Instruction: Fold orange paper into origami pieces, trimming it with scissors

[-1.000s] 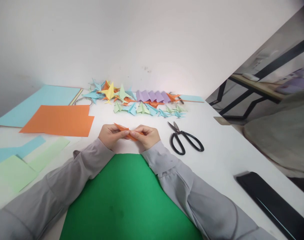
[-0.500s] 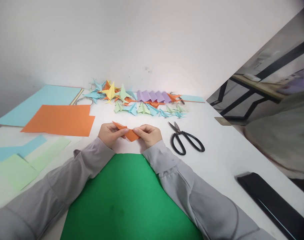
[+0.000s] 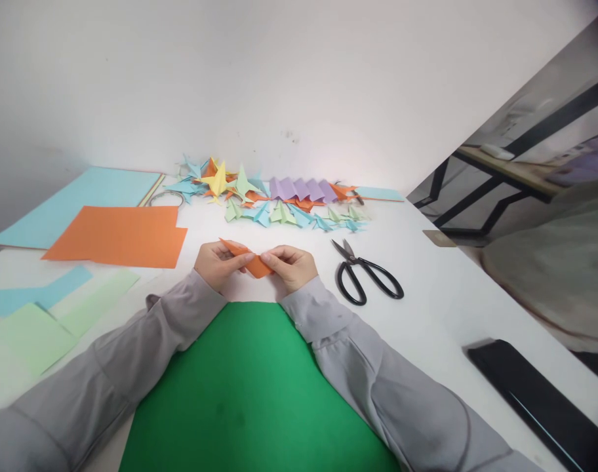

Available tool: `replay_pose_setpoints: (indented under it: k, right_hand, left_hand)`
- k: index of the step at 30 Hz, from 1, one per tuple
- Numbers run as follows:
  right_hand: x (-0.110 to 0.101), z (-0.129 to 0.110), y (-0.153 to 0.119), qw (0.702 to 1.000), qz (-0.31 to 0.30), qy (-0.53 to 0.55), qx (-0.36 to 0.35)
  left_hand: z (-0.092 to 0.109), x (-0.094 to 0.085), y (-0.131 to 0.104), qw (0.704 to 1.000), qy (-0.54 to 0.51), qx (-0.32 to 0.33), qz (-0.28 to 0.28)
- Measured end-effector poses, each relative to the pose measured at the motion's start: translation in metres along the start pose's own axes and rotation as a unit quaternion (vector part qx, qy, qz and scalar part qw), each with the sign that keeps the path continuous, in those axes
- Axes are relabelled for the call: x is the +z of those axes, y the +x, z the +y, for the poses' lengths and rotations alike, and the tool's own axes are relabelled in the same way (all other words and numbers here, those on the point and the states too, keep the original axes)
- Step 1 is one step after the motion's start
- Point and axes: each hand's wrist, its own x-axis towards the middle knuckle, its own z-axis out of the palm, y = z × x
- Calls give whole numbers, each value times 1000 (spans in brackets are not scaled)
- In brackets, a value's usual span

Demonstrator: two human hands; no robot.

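Note:
Between my two hands is a small folded piece of orange paper (image 3: 258, 266), held just above the white table beyond the far edge of a green sheet (image 3: 259, 387). My left hand (image 3: 215, 264) pinches its left part, where a pointed flap sticks up past the fingers. On the other side my right hand (image 3: 294, 265) grips the right end with thumb and fingers. Both thumbs press on the near face, close together. Parts of the paper are hidden behind my fingers.
Open black-handled scissors (image 3: 362, 272) lie right of my hands. Folded paper figures (image 3: 220, 180) and a purple pleated strip (image 3: 301, 189) line the wall. Orange sheets (image 3: 117, 236), a blue sheet (image 3: 82, 200) and green pieces (image 3: 38, 337) lie left; a black object (image 3: 539, 400) sits at near right.
Almost nothing differs. My thumbs have shifted very slightly on the orange paper, and both hands keep their hold in the same place.

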Motion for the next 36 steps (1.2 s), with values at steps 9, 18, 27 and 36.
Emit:
replay_pose_setpoints:
  k: [9, 18, 27, 36]
  right_hand:
    - [-2, 4, 0, 999, -37, 2, -6]
    - [-2, 1, 0, 995, -29, 87, 39]
    - [3, -5, -2, 999, -6, -39, 0]
    - [3, -6, -7, 996, -32, -79, -18]
  left_hand:
    - [-3, 0, 0, 1000, -8, 7, -2]
    - [-2, -1, 0, 1000, -15, 17, -2]
    - [-2, 0, -1, 1000, 1, 19, 3]
    - [-4, 0, -1, 1000, 5, 0, 15]
